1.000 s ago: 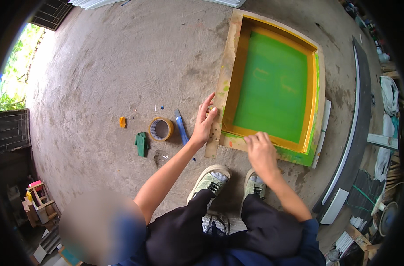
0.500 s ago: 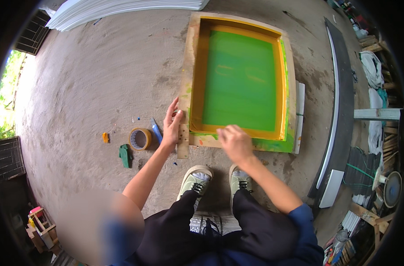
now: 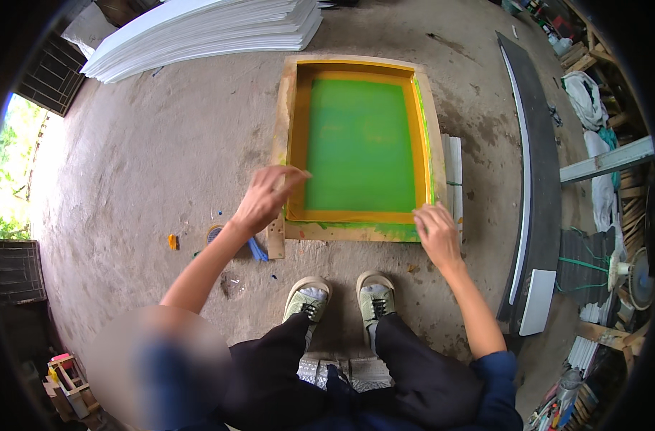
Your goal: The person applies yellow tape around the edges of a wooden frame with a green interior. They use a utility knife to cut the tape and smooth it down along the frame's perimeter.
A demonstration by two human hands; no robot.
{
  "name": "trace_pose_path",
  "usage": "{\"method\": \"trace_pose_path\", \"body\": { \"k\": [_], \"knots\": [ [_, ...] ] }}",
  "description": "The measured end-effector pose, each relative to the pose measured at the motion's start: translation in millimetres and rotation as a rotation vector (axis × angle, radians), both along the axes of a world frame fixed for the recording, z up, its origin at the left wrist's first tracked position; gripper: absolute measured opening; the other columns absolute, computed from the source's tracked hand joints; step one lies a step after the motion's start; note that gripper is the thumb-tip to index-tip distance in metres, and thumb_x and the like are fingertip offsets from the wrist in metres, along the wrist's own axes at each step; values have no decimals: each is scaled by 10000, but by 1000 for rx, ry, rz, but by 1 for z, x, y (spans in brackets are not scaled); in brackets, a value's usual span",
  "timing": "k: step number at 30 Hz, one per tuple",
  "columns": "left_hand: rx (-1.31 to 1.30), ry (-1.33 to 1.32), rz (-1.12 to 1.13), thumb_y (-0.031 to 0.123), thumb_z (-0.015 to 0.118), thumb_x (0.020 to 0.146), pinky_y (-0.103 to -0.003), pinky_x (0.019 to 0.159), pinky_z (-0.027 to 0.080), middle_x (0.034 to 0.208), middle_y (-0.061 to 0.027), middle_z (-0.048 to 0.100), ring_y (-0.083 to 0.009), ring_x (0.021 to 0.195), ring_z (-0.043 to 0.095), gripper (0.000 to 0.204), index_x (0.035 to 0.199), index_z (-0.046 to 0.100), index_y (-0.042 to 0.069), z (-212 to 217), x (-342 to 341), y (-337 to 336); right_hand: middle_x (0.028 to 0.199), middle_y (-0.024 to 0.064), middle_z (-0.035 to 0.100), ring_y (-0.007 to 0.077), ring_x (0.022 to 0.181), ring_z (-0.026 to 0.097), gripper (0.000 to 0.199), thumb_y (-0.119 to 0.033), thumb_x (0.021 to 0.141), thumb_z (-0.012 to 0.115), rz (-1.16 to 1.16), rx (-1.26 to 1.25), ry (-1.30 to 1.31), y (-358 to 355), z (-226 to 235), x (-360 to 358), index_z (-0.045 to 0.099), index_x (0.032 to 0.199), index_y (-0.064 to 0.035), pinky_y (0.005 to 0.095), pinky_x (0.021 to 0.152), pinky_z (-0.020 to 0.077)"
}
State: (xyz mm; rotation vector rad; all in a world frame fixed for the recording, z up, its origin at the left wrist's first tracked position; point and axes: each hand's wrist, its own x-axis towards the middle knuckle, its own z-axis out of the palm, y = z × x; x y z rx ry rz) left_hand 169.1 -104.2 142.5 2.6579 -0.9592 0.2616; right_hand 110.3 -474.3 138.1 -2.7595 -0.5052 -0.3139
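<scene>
A wooden-framed printing screen (image 3: 356,231) lies on the concrete floor ahead of my feet. Its green mesh (image 3: 360,144) is bordered inside by brown tape. My left hand (image 3: 270,197) is over the frame's left side, fingers stretched toward the inner edge and slightly blurred; nothing shows in them. At the near right corner is my right hand (image 3: 439,233), fingers loosely bent and apart, by the frame's edge; contact is hard to tell. A roll of tape (image 3: 213,233) is mostly hidden behind my left forearm, and a blue cutter (image 3: 258,250) lies beside it.
A stack of white sheets (image 3: 205,36) lies at the far left. To the right are a long dark panel (image 3: 536,179), white boards (image 3: 454,172) beside the screen, and a fan (image 3: 640,279). A small orange piece (image 3: 173,242) lies on the left floor.
My right hand has moved from the frame's near edge to its near right corner, its fingers loosening. My left hand has shifted inward over the left side. The whole view has also shifted.
</scene>
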Motion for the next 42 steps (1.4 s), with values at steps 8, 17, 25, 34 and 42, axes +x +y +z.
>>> {"method": "trace_pose_path", "body": {
  "k": [8, 17, 25, 34, 42],
  "knots": [
    [259, 205, -1060, 187, 479, 847, -416, 1132, 189, 1473, 56, 242, -173, 1354, 236, 634, 1425, 221, 213, -44, 57, -90, 1382, 125, 365, 279, 1286, 331, 454, -264, 966, 346, -195, 284, 53, -29, -45, 4, 356, 1353, -27, 406, 1064, 258],
    [175, 250, -1074, 297, 444, 855, -428, 1144, 102, 1491, 91, 186, -158, 1368, 200, 607, 1418, 258, 169, -55, 62, -153, 1386, 164, 324, 311, 1290, 312, 443, -177, 960, 315, -180, 323, 141, -30, -42, 9, 314, 1361, 12, 398, 1070, 249],
    [37, 494, -799, 66, 507, 795, -468, 965, 299, 1146, -5, 498, -196, 1104, 441, 370, 1103, 632, 228, -47, 46, -228, 1409, 119, 284, 276, 1331, 256, 472, -120, 925, 364, -184, 341, 189, -32, -39, 10, 280, 1378, -16, 465, 1092, 171],
    [-534, 638, -468, 24, 521, 729, -387, 883, 431, 1077, -133, 573, -278, 1038, 525, 284, 954, 683, 86, -55, -5, -232, 1387, 92, 336, 265, 1308, 299, 471, -161, 923, 375, -210, 184, 75, -31, -33, 7, 303, 1378, -66, 466, 1080, 200],
    [230, 594, -179, 161, 502, 853, -424, 882, 458, 1156, -160, 570, -331, 1017, 567, 487, 1328, 394, 160, 24, -28, -114, 1386, 59, 333, 267, 1304, 298, 480, -192, 908, 412, -290, -62, 72, -30, -30, 4, 315, 1370, -101, 523, 1065, 220]
  ]
}}
